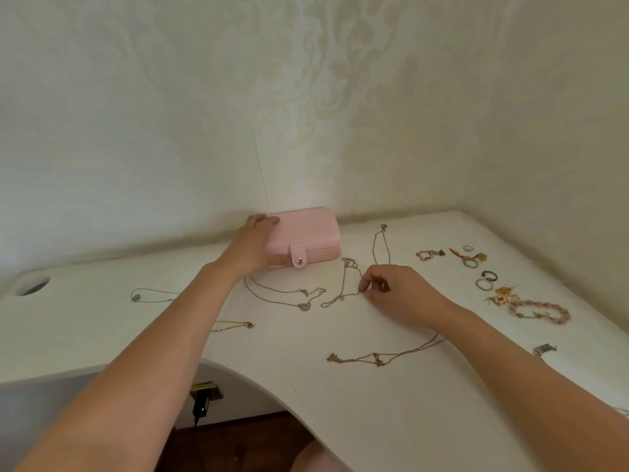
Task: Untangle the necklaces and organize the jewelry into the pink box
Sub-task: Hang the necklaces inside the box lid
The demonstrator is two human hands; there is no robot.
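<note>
A person's two bare hands work over a white desk set against a pale patterned wall. The left hand grips the left end of the closed pink box, which sits at the back of the desk, near the wall. The right hand, fingers curled, pinches a thin silver chain that lies in loose loops just in front of the box.

Several things could go wrong. The pinched chain lies close to a second chain with a heart pendant. A quick lift could drag that neighbour along or tighten a kink into a knot. The links look very fine, so a hard pull might snap them. Sliding the box forward could sweep it over the chains beside it. A gold chain lies near the desk's curved front edge and runs under the right forearm, where an arm movement might knock it to the floor.

The box is the only container. Its lid is down and its snap tab is fastened, so its contents cannot be seen. Rings and a pink bead bracelet lie loose on the desk at the right.
</note>
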